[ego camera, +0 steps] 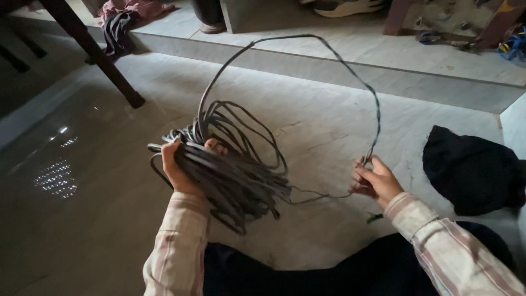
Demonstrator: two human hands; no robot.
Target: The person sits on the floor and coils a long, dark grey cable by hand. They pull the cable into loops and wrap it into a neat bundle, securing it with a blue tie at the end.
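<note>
My left hand (178,167) grips a thick bundle of coiled dark cable (235,175), held above the stone floor. One long loop of the same cable (329,49) arcs up from the bundle and comes down to my right hand (375,181), which pinches it between the fingers. A thin strand runs from the bundle toward my right hand. Both arms wear striped pale sleeves. My dark-trousered legs lie at the bottom of the view.
A dark cloth (471,167) lies on the floor at the right. A raised stone step (329,66) crosses the back. A dark furniture leg (98,57) slants at the upper left, with pink and dark clothes (123,16) behind it. Shoes and tools lie on the step.
</note>
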